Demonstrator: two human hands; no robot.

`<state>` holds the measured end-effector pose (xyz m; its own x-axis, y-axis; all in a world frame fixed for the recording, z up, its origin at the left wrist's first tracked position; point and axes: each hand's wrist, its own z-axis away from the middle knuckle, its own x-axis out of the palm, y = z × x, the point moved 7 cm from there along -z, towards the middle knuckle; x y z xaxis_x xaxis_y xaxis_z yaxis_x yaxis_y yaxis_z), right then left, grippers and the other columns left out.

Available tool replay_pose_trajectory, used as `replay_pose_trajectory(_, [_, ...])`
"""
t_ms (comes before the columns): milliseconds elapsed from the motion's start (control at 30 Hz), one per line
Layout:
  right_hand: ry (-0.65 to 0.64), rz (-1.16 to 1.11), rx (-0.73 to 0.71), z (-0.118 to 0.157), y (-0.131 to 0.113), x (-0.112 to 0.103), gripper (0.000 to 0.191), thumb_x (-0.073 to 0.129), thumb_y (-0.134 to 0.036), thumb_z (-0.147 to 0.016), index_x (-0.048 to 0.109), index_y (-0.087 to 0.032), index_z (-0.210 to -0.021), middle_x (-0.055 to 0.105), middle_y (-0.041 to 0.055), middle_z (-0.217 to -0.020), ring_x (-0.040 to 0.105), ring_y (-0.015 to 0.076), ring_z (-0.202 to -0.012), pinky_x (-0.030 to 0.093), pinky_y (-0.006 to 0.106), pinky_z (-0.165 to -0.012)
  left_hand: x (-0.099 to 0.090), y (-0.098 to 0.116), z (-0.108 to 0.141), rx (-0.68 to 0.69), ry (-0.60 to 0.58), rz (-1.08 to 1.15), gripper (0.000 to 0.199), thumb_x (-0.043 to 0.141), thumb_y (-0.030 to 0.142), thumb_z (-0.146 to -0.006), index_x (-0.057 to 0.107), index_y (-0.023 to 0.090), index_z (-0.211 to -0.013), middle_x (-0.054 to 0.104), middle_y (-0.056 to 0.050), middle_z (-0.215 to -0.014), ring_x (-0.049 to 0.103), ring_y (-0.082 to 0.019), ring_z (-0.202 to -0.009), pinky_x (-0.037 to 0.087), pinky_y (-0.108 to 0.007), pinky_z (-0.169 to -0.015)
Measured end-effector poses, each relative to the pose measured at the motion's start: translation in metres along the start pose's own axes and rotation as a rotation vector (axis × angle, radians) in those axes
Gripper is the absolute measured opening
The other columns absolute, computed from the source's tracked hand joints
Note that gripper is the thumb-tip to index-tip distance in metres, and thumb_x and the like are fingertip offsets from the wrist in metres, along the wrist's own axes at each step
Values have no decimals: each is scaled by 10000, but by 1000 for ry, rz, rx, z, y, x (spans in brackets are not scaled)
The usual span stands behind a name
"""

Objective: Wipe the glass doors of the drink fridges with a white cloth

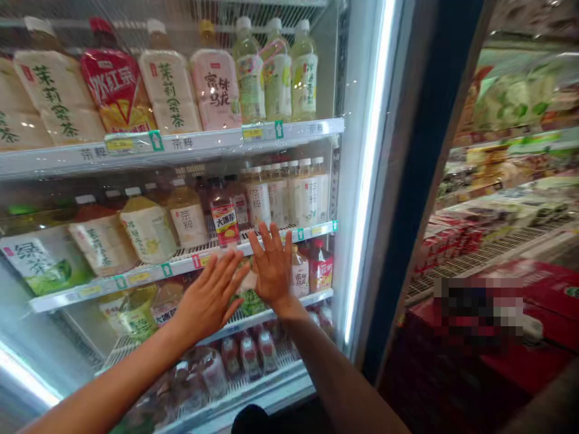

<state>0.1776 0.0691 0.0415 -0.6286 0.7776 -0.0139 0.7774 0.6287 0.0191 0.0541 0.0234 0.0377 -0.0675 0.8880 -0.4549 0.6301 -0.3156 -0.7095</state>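
Observation:
My left hand is held out flat, fingers stretched, in front of a shelf edge in a lit drinks cooler. Beside it my right hand is raised, palm forward and fingers up. Neither hand holds anything. Just above them stands a red-and-yellow labelled tea bottle, with pale-labelled bottles to its right. Behind my right hand, partly covered, are a pink-labelled bottle and a red-labelled bottle. I cannot tell whether my fingers touch the cooler front.
Large tea bottles line the top shelf. Small bottles stand on the lowest visible shelf. A bright light strip and dark frame edge the cooler. Farther right are packaged goods and red boxes.

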Motion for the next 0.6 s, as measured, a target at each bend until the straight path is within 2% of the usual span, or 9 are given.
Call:
replay_pose_trajectory(67, [-10, 11, 6, 1, 1, 1, 727, 384, -133, -1025, 77, -235, -1675, 340, 66, -1689, 141, 214, -1618, 114, 558, -1330, -19, -39, -26, -146, 85, -43, 903, 533, 491, -977, 75, 102, -1650, -112, -147, -1733, -69, -301, -1623, 17, -492, -1330])
replay_pose_trajectory(133, [-14, 17, 9, 2, 1, 2, 751, 395, -116, -1011, 70, -242, -1676, 331, 61, -1693, 151, 223, -1617, 128, 573, -1327, -26, -55, -34, -206, 116, -61, 913, 546, 501, -970, 88, 98, -1649, -118, -160, -1727, -76, -319, -1620, 21, -516, -1328])
replay_pose_trajectory(200, [-13, 17, 8, 2, 1, 2, 760, 407, -118, -1008, 67, -245, -1676, 302, 56, -1704, 149, 229, -1618, 134, 578, -1326, -19, -43, -20, -184, 91, -54, 940, 569, 523, -953, 108, 85, -1646, -101, -180, -1724, -61, -336, -1619, 27, -521, -1329])
replay_pose_trajectory(300, [7, 8, -1, 2, 1, 2, 749, 407, -123, -1008, 92, -243, -1676, 271, 54, -1716, 165, 232, -1615, 137, 577, -1326, 3, 0, 19, 13, -25, -8, 940, 572, 557, -937, 169, 79, -1639, 32, -177, -1732, 15, -319, -1624, 40, -480, -1339])
replay_pose_trajectory(367, [15, 1, -5, 3, 2, 2, 744, 410, -122, -1003, 115, -246, -1675, 266, 51, -1718, 182, 236, -1613, 140, 578, -1325, 7, 11, 30, 116, -72, 5, 904, 547, 569, -946, 210, 89, -1633, 117, -159, -1729, 44, -298, -1626, 46, -460, -1343])
replay_pose_trajectory(433, [10, -4, -1, 5, 3, 3, 744, 417, -121, -999, 133, -254, -1673, 261, 44, -1720, 192, 241, -1611, 142, 583, -1324, -3, -8, 20, 91, -57, -9, 886, 525, 562, -963, 196, 91, -1636, 109, -161, -1730, 35, -295, -1626, 53, -460, -1342])
replay_pose_trajectory(533, [-3, 0, 6, 7, 3, 4, 751, 429, -118, -994, 144, -274, -1672, 249, 36, -1725, 190, 251, -1612, 151, 596, -1320, -30, -58, -8, -97, 47, -64, 895, 494, 539, -988, 82, 99, -1650, -15, -183, -1730, -26, -318, -1619, 93, -513, -1330])
replay_pose_trajectory(600, [-2, 7, 4, 8, 3, 4, 751, 430, -115, -994, 149, -281, -1671, 246, 33, -1727, 187, 253, -1612, 153, 597, -1319, -35, -69, -7, -162, 74, -78, 914, 498, 541, -986, 45, 106, -1651, -73, -182, -1726, -50, -327, -1617, 96, -532, -1325])
